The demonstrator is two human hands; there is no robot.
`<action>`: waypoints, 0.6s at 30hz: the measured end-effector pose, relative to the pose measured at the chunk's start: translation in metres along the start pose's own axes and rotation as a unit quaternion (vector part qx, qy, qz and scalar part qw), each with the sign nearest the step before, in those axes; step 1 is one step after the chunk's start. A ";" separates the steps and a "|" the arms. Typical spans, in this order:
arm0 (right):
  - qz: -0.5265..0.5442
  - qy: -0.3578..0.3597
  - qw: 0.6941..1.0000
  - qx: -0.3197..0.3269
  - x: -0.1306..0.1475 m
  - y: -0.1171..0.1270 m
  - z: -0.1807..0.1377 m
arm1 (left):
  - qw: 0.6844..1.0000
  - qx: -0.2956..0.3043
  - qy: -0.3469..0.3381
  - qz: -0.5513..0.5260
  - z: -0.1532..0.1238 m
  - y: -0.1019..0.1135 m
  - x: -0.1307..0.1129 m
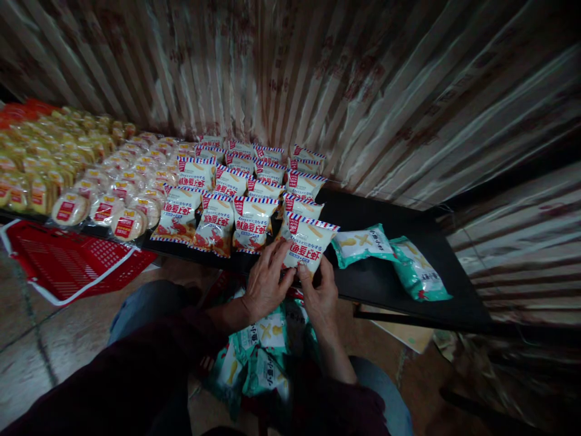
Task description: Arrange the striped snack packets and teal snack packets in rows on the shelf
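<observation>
My left hand (267,280) and my right hand (320,289) both grip the near edge of a white snack packet with red and blue trim (307,243). The packet lies on the front of a black shelf (385,278), at the right end of rows of matching packets (218,203). Just to the right of it lie two green snack packets (363,243) (418,269). More green packets (258,357) sit heaped on my lap below my hands.
Round wrapped cakes (113,194) and yellow packets (40,163) fill the shelf's left part. A red plastic basket (68,260) stands on the floor at the left. A corrugated metal wall (363,91) backs the shelf. Cardboard (403,333) lies under the shelf's right end.
</observation>
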State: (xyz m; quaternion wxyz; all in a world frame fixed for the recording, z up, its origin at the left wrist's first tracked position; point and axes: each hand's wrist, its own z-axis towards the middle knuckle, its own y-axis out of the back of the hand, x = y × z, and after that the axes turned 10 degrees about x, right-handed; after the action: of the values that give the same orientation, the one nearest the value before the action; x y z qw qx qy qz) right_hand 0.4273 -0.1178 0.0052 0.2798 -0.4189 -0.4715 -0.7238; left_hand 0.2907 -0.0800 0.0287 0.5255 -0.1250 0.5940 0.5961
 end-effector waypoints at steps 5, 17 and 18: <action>-0.009 -0.013 1.000 0.015 -0.002 0.000 0.001 | 0.999 -0.024 -0.005 0.031 0.000 -0.001 0.001; -0.006 -0.022 0.999 0.034 0.000 0.003 0.007 | 0.998 -0.040 -0.015 0.039 0.004 -0.008 0.007; 0.004 -0.028 0.999 0.038 0.001 0.004 0.007 | 0.998 -0.038 -0.018 0.036 0.005 -0.009 0.007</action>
State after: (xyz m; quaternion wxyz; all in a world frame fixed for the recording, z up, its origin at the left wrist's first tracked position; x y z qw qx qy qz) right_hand 0.4324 -0.1126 0.0089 0.2853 -0.4304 -0.5042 -0.6922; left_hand 0.2964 -0.0748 0.0192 0.5094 -0.1121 0.5656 0.6388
